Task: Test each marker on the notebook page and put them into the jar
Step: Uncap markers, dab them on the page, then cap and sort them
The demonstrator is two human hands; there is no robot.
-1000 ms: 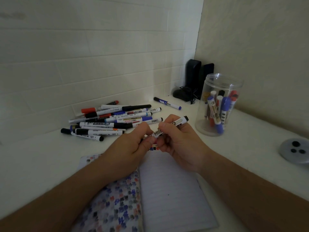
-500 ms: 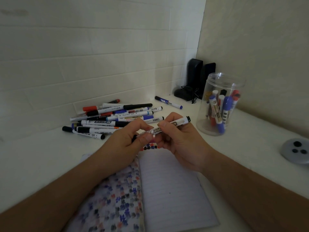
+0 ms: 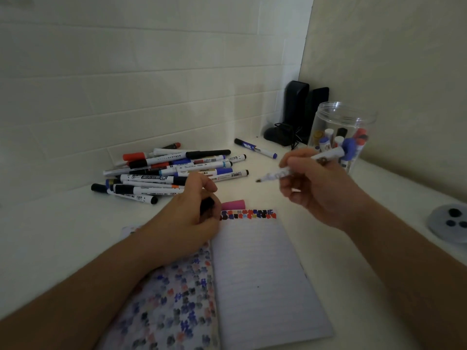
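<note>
My right hand (image 3: 316, 190) grips an uncapped marker (image 3: 298, 166), fingers and thumb curled round its white barrel. Its dark tip points toward 9 o'clock and slightly down, in the air above the counter (image 3: 63, 223), past the top edge of the notebook (image 3: 262, 279). The barrel's far end reaches toward the jar (image 3: 343, 137) at 2 o'clock.

My left hand (image 3: 192, 213) is curled round a black cap (image 3: 207, 205), which shows between my thumb and fingers. That hand lies over the notebook's top left corner. Just beside it, at 3 o'clock from my knuckles, a pink piece (image 3: 233, 205) lies on the counter, touching the notebook's top edge; I cannot tell what it is.

The notebook lies open in front of me, a lined page on the right and a page full of coloured blots on the left. A row of coloured blots runs along the top of the lined page.

The pile (image 3: 171, 173) of capped markers lies at 11 o'clock from the notebook, near the tiled wall. One loose marker (image 3: 255, 148) with a blue end lies apart at 12 o'clock, between the pile and the jar. The clear jar stands at 2 o'clock, open, with several markers upright inside. Behind it two black speakers (image 3: 300, 109) stand in the corner. A grey disc (image 3: 449, 223) with dark spots sits at 3 o'clock.
</note>
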